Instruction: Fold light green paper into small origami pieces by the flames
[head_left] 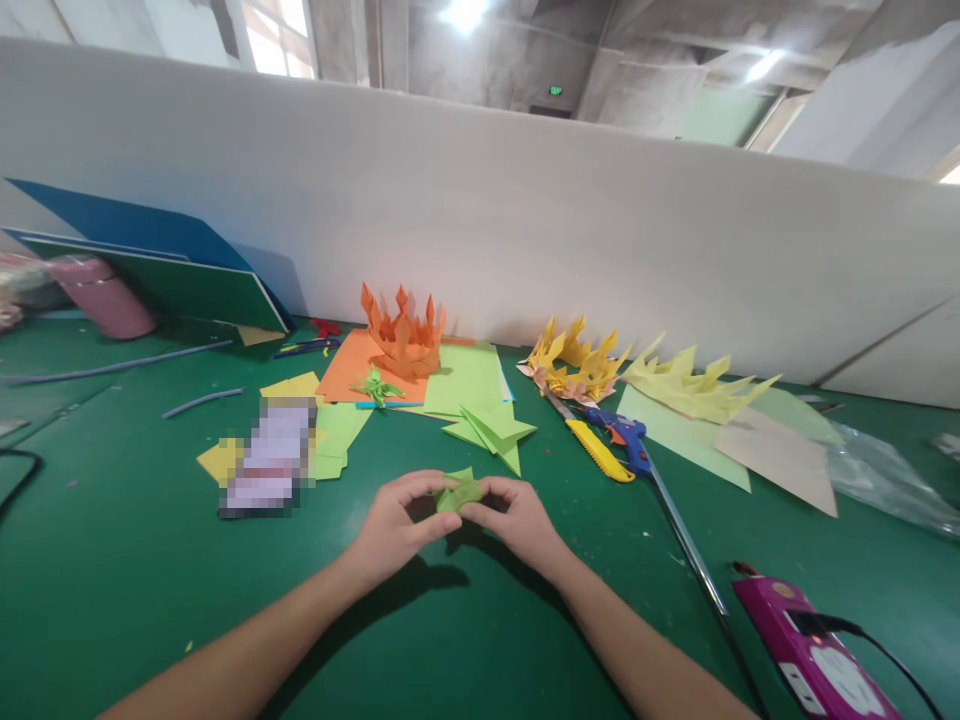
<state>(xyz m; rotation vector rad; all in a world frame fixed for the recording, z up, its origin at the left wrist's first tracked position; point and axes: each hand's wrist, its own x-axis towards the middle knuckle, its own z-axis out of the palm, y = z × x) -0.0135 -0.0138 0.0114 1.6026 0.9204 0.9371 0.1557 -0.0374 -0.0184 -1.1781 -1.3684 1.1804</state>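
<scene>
Between my two hands is a small piece of folded green paper (pixel 459 494), held a little above the green tabletop. My left hand (pixel 401 525) pinches its left side between thumb and fingers. On its right side, my right hand (pixel 521 522) grips the paper the same way. Just beyond my hands lie folded light green paper pieces (pixel 491 432) with pointed ends. A small green paper star-like figure (pixel 377 387) rests farther back on the left. Parts of the held paper are covered by my fingers.
An orange paper crown (pixel 405 340) and a yellow one (pixel 577 365) stand near the white partition (pixel 480 220). Right of centre lie a yellow cutter (pixel 600 450) and a blue glue gun (pixel 630 440). A magenta power strip (pixel 814 645) is at front right; a pixelated object (pixel 270 455) lies left.
</scene>
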